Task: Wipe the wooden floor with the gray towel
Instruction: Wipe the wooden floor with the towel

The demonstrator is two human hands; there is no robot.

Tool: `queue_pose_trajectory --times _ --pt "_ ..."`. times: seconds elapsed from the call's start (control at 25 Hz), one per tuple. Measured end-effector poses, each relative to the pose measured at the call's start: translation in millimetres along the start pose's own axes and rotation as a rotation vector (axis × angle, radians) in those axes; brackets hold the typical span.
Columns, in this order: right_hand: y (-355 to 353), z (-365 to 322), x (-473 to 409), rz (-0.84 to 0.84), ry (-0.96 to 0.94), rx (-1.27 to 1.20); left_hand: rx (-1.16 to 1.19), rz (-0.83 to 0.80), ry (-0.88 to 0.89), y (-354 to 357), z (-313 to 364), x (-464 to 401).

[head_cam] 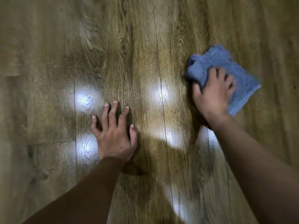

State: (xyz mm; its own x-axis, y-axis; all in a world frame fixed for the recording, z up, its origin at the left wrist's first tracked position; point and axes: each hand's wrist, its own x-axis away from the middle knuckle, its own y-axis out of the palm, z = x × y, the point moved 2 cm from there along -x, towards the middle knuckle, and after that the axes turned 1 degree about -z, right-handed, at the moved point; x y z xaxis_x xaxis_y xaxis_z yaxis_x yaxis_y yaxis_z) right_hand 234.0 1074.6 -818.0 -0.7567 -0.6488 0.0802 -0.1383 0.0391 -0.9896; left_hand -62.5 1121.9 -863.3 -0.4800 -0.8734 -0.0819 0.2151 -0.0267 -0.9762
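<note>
The gray towel point(215, 61), bluish in this light and crumpled, lies on the wooden floor point(137, 54) at the right. My right hand point(212, 94) presses down on its near part, fingers curled into the cloth and gripping it. My left hand point(113, 133) rests flat on the floor near the middle, fingers spread, holding nothing. Both forearms reach in from the bottom edge. The view is a little blurred by motion.
Brown wood-grain planks fill the whole view, running away from me. Bright spots of reflected lamp light point(85, 98) sit on the floor around my left hand. My arms cast shadows between the hands.
</note>
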Motion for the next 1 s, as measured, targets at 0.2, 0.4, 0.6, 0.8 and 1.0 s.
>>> queue_pose_trajectory --times 0.2,0.4,0.6,0.8,1.0 --pt "9.7 -52.8 38.1 -0.042 -0.176 -0.071 0.002 0.008 0.004 -0.7 0.5 -0.9" --pt "4.1 -43.3 88.7 -0.234 -0.469 -0.022 0.002 0.021 0.011 -1.3 0.8 -0.1" --pt "5.1 -25.9 39.6 -0.349 -0.746 0.155 0.001 0.01 0.009 0.8 0.3 -0.3" --pt "22.1 -51.9 28.9 -0.147 -0.431 -0.001 0.007 0.008 0.013 3.1 -1.7 0.8" --pt "26.7 -79.2 9.2 -0.014 -0.191 -0.164 0.021 -0.039 0.0 -2.5 -1.0 -1.1"
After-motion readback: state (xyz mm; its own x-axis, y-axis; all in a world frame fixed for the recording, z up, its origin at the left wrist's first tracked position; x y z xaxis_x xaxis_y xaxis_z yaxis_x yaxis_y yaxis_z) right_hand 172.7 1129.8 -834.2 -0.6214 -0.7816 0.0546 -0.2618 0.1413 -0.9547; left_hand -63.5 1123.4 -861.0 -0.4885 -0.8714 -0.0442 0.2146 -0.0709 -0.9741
